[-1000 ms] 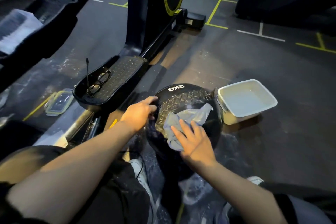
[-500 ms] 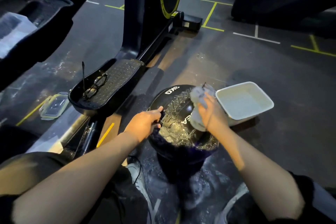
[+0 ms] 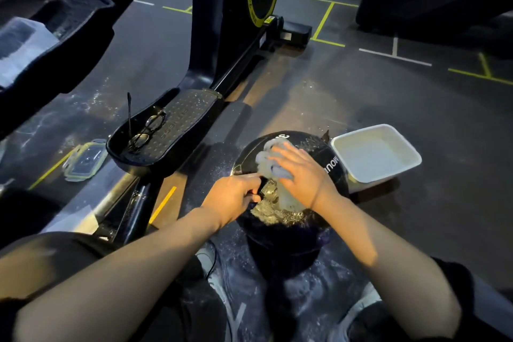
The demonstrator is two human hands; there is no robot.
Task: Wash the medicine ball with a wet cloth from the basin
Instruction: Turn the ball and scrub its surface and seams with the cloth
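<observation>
The round black textured medicine ball (image 3: pixel 311 158) sits on the floor at the person's feet, with the white rectangular plastic basin (image 3: pixel 399 175) just beside it at three o'clock. The right hand (image 3: pixel 302 175) presses the pale wet cloth (image 3: pixel 266 158) onto the top with fingers spread; the left hand (image 3: pixel 236 197) grips the ball at nine o'clock, fingers curled. The slick ball could roll from that hold and knock the basin

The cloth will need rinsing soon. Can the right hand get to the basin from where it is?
Probably yes. The right hand presses the cloth on the medicine ball, and the basin sits open-topped on the floor just right of the ball, with nothing visible between them.
</observation>
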